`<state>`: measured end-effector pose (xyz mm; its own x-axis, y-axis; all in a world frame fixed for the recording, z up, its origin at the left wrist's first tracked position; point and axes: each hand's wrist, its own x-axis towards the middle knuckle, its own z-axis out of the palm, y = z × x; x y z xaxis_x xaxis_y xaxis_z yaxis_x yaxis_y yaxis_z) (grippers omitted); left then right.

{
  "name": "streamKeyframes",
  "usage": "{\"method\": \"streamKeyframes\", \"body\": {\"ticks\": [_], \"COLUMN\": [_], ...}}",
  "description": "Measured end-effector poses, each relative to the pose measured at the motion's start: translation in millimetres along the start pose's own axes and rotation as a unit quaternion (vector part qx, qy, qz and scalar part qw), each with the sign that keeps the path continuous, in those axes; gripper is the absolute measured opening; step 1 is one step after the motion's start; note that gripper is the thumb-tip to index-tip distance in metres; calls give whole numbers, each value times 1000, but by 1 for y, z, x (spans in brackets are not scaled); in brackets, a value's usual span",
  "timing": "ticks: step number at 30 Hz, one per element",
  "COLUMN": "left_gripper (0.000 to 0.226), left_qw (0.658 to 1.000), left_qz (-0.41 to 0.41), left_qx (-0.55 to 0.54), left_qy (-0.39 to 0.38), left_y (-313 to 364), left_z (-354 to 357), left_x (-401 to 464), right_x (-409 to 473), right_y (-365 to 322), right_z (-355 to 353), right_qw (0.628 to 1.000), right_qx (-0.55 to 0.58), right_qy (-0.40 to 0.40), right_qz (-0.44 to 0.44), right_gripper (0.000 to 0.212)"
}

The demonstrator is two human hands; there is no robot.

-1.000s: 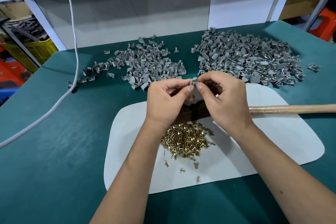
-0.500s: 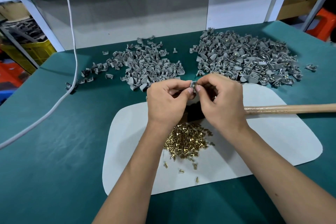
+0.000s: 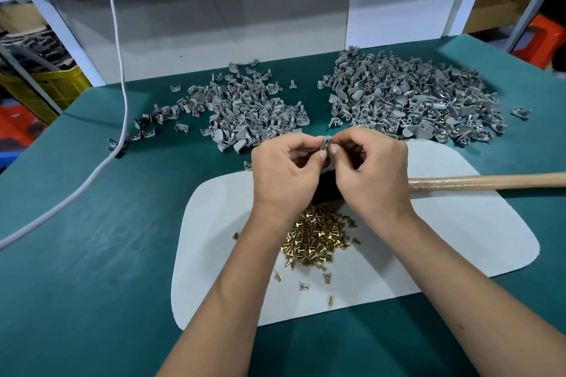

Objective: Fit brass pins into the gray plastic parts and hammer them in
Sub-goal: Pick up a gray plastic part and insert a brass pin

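Hardly anything had shifted over the last second: both hands stayed raised together over the far edge of the mat, the view only creeping a touch. Between the fingertips sat one small gray plastic part [image 3: 326, 144], which my left hand [image 3: 284, 171] pinched by thumb and forefinger while my right hand [image 3: 372, 173] closed its thumb and forefinger against the same piece. I judged this as the fitting step, a pin being seated by hand; the pin itself was too small and hidden for me to make out. Below my wrists lay the heap of short brass pins [image 3: 318, 237] on the white rounded mat [image 3: 459, 242], with a few strays nearer me. A wooden hammer handle [image 3: 490, 181] lay across the mat to the right, its head hidden behind my hands. Farther off on the green table [image 3: 92, 254] were the left pile of gray parts [image 3: 245, 110] and the larger right pile of gray parts [image 3: 413, 101], some glinting brass. Next, I reckoned, the part had to go down flat on the mat and my right hand had to free itself for the hammer
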<state>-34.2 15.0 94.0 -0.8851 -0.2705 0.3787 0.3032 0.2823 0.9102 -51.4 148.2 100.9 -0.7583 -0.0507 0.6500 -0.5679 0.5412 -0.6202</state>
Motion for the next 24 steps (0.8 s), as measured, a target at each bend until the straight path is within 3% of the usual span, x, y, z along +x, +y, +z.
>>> {"method": "streamKeyframes", "body": {"ticks": [6, 11, 16, 20, 24], "left_gripper": [25, 34, 9, 9, 15], "left_qw": [997, 992, 981, 974, 984], "left_qz": [28, 18, 9, 21, -36], "left_qx": [76, 127, 186, 208, 149], "left_qy": [-9, 6, -64, -84, -87], "left_y": [-2, 0, -2, -3, -5], "left_z": [-5, -12, -22, -25, -28], "left_x": [1, 5, 10, 10, 10], "right_x": [14, 44, 52, 42, 44], "right_y": [4, 23, 46, 53, 54], "right_z": [-17, -61, -92, -83, -89], "right_qw": [991, 975, 841, 846, 852], "right_qx": [16, -67, -226, -255, -237], "right_qy": [-136, -210, -487, -467, -465], "right_qz": [1, 7, 58, 39, 35], "right_gripper": [10, 7, 19, 18, 9]}}
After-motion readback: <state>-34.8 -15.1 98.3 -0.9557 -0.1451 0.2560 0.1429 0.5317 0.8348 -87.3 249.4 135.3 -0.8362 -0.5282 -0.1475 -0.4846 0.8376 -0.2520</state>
